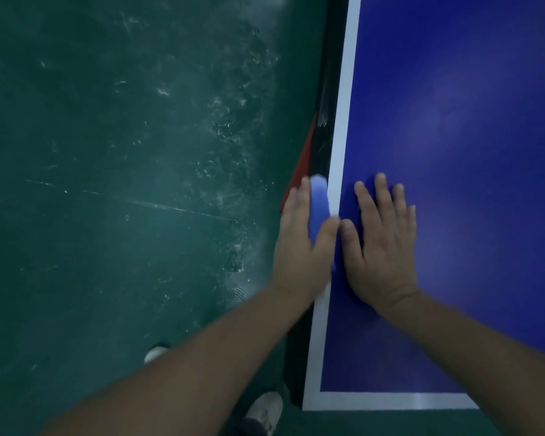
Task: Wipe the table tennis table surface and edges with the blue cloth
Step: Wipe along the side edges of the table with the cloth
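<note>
The table tennis table (453, 121) fills the right side, dark blue with a white line along its left edge and near end. My left hand (302, 243) grips the blue cloth (319, 202) against the table's left side edge, thumb on top at the white line, fingers down the outside. My right hand (381, 237) lies flat on the blue surface just inside that edge, fingers spread and straight, right beside the left hand.
A scuffed green floor (123, 184) spreads to the left. Below the table edge show dark frame parts (324, 105) and a red piece (302, 165). My white shoes (265, 413) stand near the table's near-left corner (309, 404).
</note>
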Tool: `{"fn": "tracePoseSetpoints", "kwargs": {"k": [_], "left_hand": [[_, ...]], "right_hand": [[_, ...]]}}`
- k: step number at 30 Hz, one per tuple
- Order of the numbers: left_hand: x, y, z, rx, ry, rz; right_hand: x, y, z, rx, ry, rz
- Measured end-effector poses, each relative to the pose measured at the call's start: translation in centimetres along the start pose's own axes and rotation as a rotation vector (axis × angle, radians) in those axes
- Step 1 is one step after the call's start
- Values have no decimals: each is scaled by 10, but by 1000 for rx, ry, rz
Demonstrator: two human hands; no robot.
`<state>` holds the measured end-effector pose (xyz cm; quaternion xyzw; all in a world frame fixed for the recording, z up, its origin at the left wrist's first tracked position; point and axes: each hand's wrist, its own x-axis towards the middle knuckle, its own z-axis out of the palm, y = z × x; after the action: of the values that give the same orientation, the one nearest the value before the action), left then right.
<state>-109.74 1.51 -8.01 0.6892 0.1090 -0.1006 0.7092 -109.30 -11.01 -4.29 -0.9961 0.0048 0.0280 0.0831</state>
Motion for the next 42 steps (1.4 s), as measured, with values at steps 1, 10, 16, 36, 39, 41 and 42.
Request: {"fn": "tracePoseSetpoints", "kwargs": {"k": [1, 10, 16, 36, 39, 41, 42], "left_hand": [[19, 6, 2, 0, 11, -15], [-113, -29, -9, 1, -23, -20], [-18, -4, 1, 12, 17, -8], [40, 17, 3, 74, 21, 28], [36, 26, 3, 43, -12, 37], [-5, 12, -4, 68, -28, 107], [-28, 3, -7, 87, -42, 126]], "right_hand": [[0, 0, 0, 3, 4, -6], [1, 2, 3, 5, 9, -28], [0, 3, 3, 10, 20, -30], [1, 2, -1, 6, -4, -17], [3, 2, -2, 8, -10, -20], [2, 1, -2, -5, -9, -22], [1, 1, -3, -8, -11, -18]]}}
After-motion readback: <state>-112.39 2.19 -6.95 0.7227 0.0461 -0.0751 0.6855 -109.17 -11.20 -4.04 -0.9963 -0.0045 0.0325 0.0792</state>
